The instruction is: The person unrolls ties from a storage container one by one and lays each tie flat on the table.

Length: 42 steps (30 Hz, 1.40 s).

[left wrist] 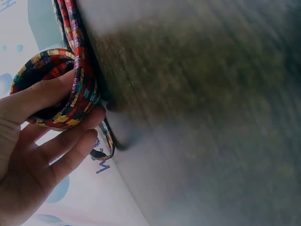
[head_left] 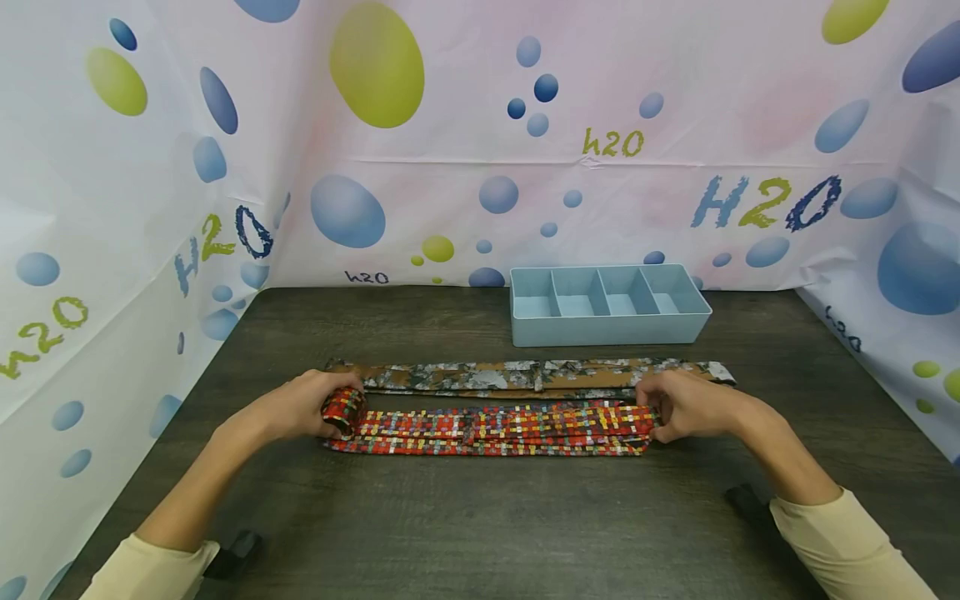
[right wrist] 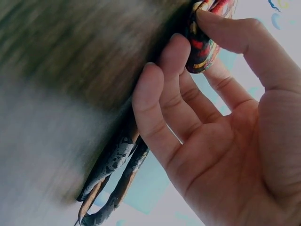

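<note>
A red checked necktie [head_left: 502, 425] with yellow, blue and white patches lies folded lengthwise across the table. My left hand [head_left: 311, 407] pinches its left end, which curls into a round loop [left wrist: 66, 113] between thumb and fingers in the left wrist view. At the other end my right hand [head_left: 690, 406] holds the fold between thumb and fingers; that fold [right wrist: 203, 49] shows in the right wrist view. Just behind lies a second folded necktie [head_left: 480, 377], brown with grey and white flowers. My right hand partly covers its right part.
A light blue box [head_left: 600, 330] with several compartments in a row stands at the back of the dark wooden table [head_left: 480, 525]. Behind and at the sides hangs a white sheet [head_left: 450, 150] with blue and green dots.
</note>
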### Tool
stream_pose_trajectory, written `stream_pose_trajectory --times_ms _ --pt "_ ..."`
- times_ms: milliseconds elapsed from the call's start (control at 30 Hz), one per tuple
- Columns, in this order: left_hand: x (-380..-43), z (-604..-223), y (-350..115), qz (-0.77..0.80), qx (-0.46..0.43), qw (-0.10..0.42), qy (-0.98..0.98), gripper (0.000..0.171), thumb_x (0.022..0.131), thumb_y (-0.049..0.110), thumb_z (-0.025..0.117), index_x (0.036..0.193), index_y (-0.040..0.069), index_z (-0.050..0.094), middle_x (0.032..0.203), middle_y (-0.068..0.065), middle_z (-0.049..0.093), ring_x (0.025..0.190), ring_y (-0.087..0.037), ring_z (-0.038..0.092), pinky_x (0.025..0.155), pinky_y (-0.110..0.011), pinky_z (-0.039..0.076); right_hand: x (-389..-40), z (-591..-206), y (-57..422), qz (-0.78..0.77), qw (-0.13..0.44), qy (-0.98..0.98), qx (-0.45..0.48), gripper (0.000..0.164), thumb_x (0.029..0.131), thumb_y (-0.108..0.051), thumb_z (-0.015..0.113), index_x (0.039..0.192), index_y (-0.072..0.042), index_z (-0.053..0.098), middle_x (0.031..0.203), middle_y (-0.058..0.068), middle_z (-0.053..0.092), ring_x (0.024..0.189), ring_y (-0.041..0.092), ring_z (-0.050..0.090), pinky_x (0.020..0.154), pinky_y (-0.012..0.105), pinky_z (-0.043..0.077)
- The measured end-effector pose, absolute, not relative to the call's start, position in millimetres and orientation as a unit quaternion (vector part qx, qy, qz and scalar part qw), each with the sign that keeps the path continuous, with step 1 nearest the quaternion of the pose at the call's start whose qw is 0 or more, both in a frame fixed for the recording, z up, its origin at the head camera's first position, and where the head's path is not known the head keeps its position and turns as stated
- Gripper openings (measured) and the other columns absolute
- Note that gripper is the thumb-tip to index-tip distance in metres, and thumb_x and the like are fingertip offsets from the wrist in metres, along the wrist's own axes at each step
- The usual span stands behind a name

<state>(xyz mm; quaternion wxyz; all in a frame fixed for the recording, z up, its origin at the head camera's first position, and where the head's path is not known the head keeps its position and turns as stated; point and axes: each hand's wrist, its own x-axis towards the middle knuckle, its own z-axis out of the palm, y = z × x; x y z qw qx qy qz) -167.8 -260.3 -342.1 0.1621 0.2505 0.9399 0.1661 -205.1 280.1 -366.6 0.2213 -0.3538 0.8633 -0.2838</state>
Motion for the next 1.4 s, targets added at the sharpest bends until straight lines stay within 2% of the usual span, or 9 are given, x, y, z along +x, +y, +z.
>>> stream_pose_trajectory --times_ms 233,300,567,833,967,1067,1167,1267,1400 --pt "-166.4 -340.5 -259.3 0.162 0.246 0.145 0.945 0.055 0.077 0.004 0.091 0.125 0.002 0.065 0.102 -0.004 0.068 0.078 -0.012 0.055 0.066 -0.035 0.048 -206.2 -365.9 279.1 -0.280 0.218 0.865 -0.354 0.030 0.078 0.001 0.080 0.087 -0.011 0.054 0.079 -0.006 0.049 0.061 0.003 0.045 0.055 0.028 0.038" --pt "-165.9 -340.4 -259.4 0.162 0.246 0.143 0.945 0.055 0.077 0.005 0.091 0.125 0.002 0.066 0.102 -0.004 0.068 0.078 -0.012 0.057 0.066 -0.036 0.049 -206.2 -366.1 279.1 -0.281 0.217 0.865 -0.355 0.030 0.078 0.001 0.080 0.088 -0.011 0.054 0.079 -0.006 0.049 0.062 0.003 0.046 0.056 0.027 0.039" --pt "-163.7 -340.4 -260.8 0.159 0.245 0.136 0.947 0.054 0.077 0.007 0.091 0.124 0.003 0.066 0.109 -0.008 0.072 0.094 -0.026 0.069 0.077 -0.047 0.058 -205.5 -367.2 278.8 -0.285 0.219 0.863 -0.356 0.029 0.079 0.000 0.080 0.089 -0.011 0.056 0.081 -0.005 0.051 0.063 0.003 0.048 0.056 0.027 0.041" --pt "-161.3 -331.2 -273.7 0.218 0.240 0.119 0.938 0.051 0.081 -0.004 0.085 0.127 0.001 0.064 0.115 -0.015 0.070 0.101 -0.033 0.070 0.076 -0.042 0.060 -205.8 -367.4 278.9 -0.282 0.224 0.864 -0.352 0.029 0.080 0.000 0.081 0.089 -0.011 0.055 0.082 -0.005 0.051 0.064 0.004 0.048 0.057 0.028 0.041" --pt "-160.3 -324.2 -282.7 0.218 0.244 0.098 0.940 0.047 0.080 -0.008 0.083 0.124 -0.002 0.067 0.116 -0.016 0.071 0.093 -0.024 0.067 0.069 -0.035 0.054 -205.6 -366.9 279.9 -0.282 0.226 0.865 -0.349 0.030 0.080 0.000 0.081 0.089 -0.011 0.054 0.082 -0.004 0.050 0.063 0.004 0.048 0.057 0.028 0.041" --pt "-159.5 -322.8 -287.4 0.209 0.246 0.096 0.942 0.046 0.079 -0.006 0.084 0.122 -0.003 0.068 0.113 -0.015 0.071 0.082 -0.015 0.060 0.063 -0.032 0.048 -205.4 -366.5 280.5 -0.282 0.225 0.865 -0.349 0.030 0.080 -0.001 0.081 0.089 -0.011 0.055 0.082 -0.005 0.051 0.064 0.004 0.048 0.057 0.028 0.042" --pt "-158.9 -324.6 -288.5 0.199 0.242 0.099 0.944 0.046 0.079 -0.006 0.085 0.122 -0.004 0.069 0.110 -0.013 0.072 0.078 -0.011 0.055 0.062 -0.031 0.047 -205.5 -366.5 280.8 -0.283 0.226 0.864 -0.350 0.030 0.080 -0.001 0.081 0.089 -0.011 0.055 0.082 -0.005 0.051 0.064 0.004 0.049 0.057 0.028 0.042" --pt "-159.2 -328.2 -286.0 0.193 0.240 0.104 0.946 0.046 0.079 -0.007 0.084 0.122 -0.004 0.069 0.110 -0.014 0.072 0.080 -0.017 0.060 0.065 -0.034 0.051 -205.8 -366.6 280.6 -0.283 0.227 0.864 -0.350 0.030 0.080 -0.001 0.081 0.089 -0.011 0.055 0.082 -0.005 0.051 0.064 0.004 0.049 0.057 0.028 0.042" --pt "-159.2 -332.2 -281.9 0.190 0.248 0.117 0.943 0.047 0.080 -0.006 0.084 0.124 -0.004 0.069 0.116 -0.018 0.072 0.100 -0.034 0.069 0.079 -0.045 0.059 -206.1 -366.5 279.9 -0.284 0.228 0.863 -0.351 0.030 0.080 -0.001 0.081 0.089 -0.011 0.055 0.082 -0.004 0.050 0.064 0.004 0.049 0.057 0.028 0.042"
